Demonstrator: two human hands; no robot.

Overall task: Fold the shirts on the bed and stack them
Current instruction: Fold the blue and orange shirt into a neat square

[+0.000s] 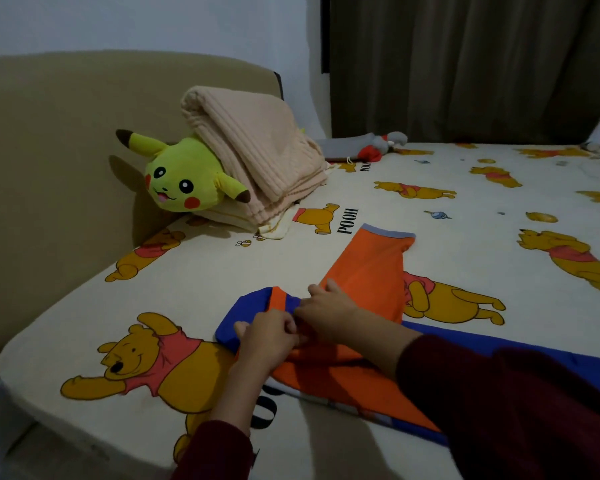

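Bedsheet (222,271) bears orange shirt (368,271), pinched by both hands' fingers (293,329).

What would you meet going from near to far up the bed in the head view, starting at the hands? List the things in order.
left hand → orange sleeve with its grey cuff → folded beige blanket → dark curtain

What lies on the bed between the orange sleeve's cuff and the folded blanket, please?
In the head view, only sheet lies between the cuff and the blanket: a printed bear with the word POOH, no loose item.
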